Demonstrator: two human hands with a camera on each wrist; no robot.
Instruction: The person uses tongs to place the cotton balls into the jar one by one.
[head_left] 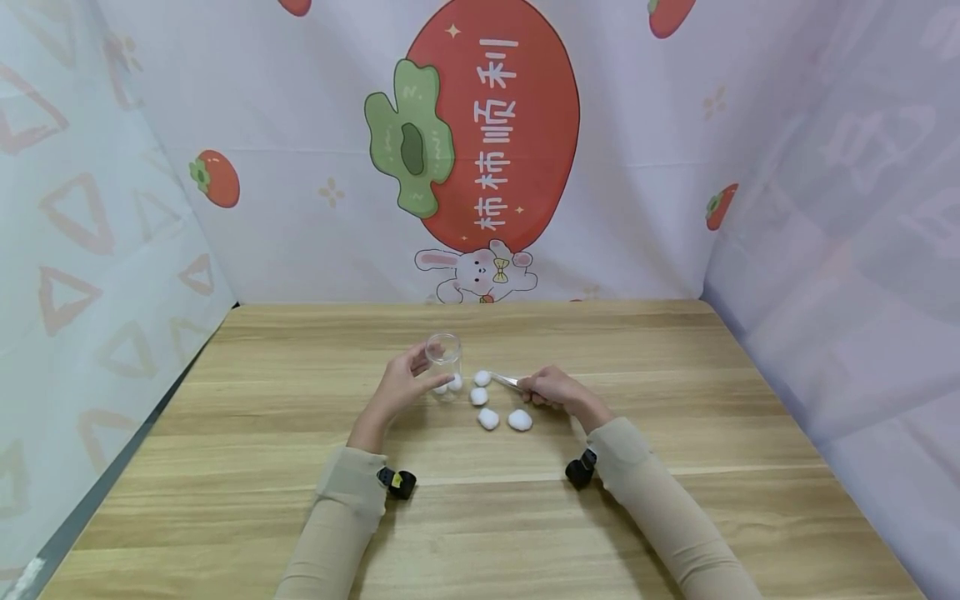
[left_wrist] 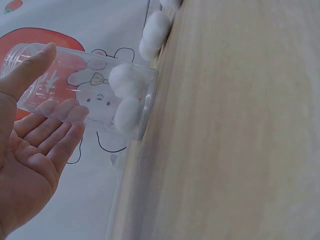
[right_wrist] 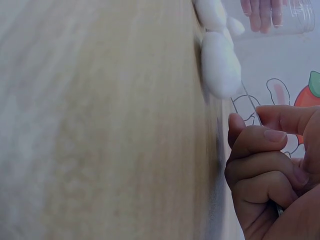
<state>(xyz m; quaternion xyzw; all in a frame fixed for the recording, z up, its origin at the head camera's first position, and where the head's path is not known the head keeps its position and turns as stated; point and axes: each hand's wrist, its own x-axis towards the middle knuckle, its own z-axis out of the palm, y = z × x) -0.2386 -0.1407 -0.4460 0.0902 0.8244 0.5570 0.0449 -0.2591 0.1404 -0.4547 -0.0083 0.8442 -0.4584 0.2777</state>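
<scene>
My left hand [head_left: 405,382] holds a clear jar [head_left: 445,350] upright on the table, thumb on one side and fingers on the other. A few white cotton balls [left_wrist: 126,82] lie at the bottom of the jar. In my right hand [head_left: 555,387] is a pair of metal tweezers [head_left: 505,380], gripped between thumb and fingers. Their tips reach the farthest loose cotton ball [head_left: 482,378]; whether they pinch it is too small to tell. Nearer me on the table lie more cotton balls, one [head_left: 479,397] close by, another [head_left: 488,418], and a larger one [head_left: 520,420].
Both hands work over a wood-grain table [head_left: 480,533]. A printed curtain [head_left: 300,100] hangs behind its far edge, and further cloth hangs along both sides. Each sleeve carries a small black wrist camera, the left one [head_left: 402,484] and the right one [head_left: 579,473].
</scene>
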